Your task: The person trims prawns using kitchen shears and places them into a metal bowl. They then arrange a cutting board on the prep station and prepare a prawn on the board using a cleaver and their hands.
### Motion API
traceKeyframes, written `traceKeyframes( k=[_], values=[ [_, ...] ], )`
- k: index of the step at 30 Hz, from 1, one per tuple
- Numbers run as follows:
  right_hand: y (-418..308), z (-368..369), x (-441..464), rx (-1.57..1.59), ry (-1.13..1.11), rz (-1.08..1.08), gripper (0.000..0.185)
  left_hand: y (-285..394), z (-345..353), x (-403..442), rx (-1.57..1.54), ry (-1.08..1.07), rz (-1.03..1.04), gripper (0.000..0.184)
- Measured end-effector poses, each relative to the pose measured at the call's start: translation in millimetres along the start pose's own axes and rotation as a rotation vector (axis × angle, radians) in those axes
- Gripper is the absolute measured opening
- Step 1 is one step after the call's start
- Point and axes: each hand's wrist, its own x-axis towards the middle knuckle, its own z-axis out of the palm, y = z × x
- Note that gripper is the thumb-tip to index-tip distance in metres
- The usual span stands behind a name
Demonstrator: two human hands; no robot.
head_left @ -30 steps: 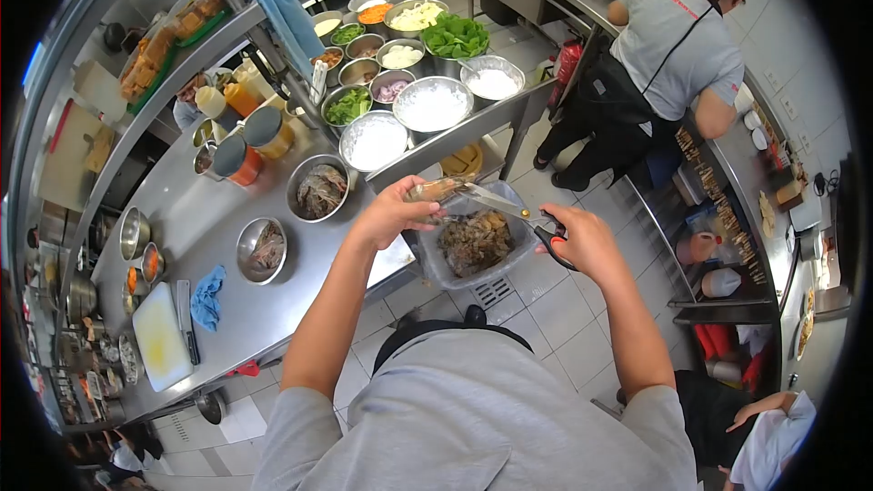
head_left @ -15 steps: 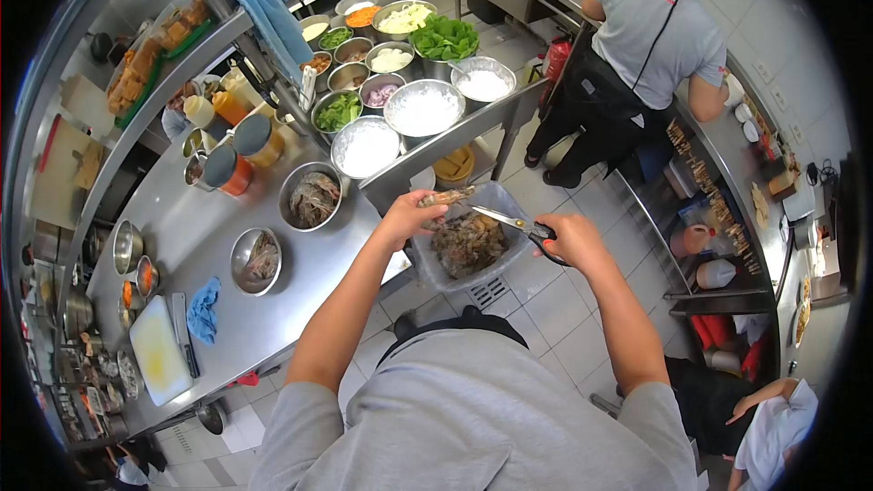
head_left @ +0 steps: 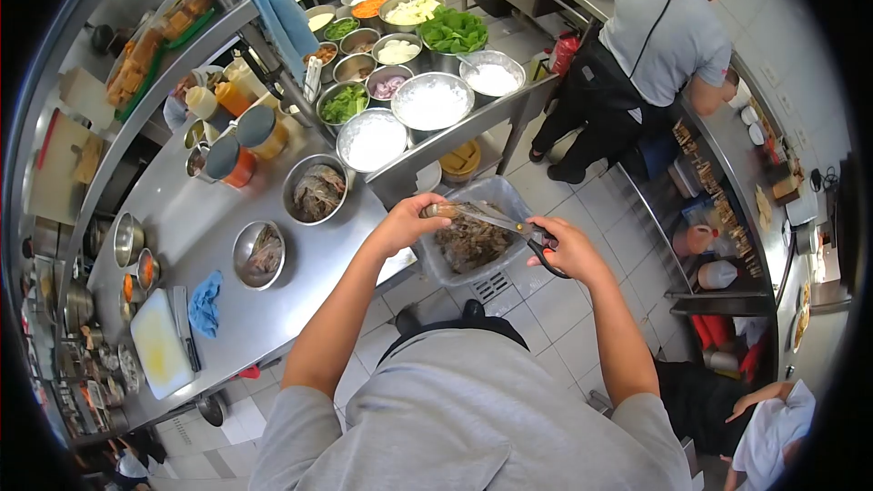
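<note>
Fingers of the left hand (head_left: 406, 225) pinch a prawn (head_left: 439, 210); those of the right hand (head_left: 571, 251) wrap the handles of scissors (head_left: 523, 228). Whether the blades touch the prawn is hard to tell. Below both hands' fingers, a tub (head_left: 502, 195) holds a dark heap (head_left: 469, 253); left of them sits a steel bowl (head_left: 243, 260).

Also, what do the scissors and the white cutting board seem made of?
Scissors: metal blades, probably steel, judging by their pale shine; mostly black handles, perhaps plastic.

Cutting board: likely plastic, smooth-looking, being white with a yellowish patch and no visible wood grain.
</note>
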Motion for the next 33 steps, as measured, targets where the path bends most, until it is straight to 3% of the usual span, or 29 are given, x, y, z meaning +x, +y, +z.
traceKeyframes(
  k=[10,17,21,33],
  values=[
    [-11.5,21.3,-3.7,0.015,-0.089,0.137,0.07,-24.1,7.2,-6.3,-0.079,-0.129,-0.16,0.031],
    [23.5,44.4,-16.6,0.24,-0.222,0.306,0.064,-50.9,9.4,0.2,-0.052,-0.297,-0.339,0.035],
    [43.2,61.1,-24.4,0.401,-0.222,0.321,0.063,-65.3,13.0,2.3,-0.059,-0.322,-0.405,0.036],
    [51.5,74.2,-27.5,0.42,-0.29,0.44,0.054,-76.8,13.4,-4.2,-0.061,-0.346,-0.503,0.04]
  ],
)
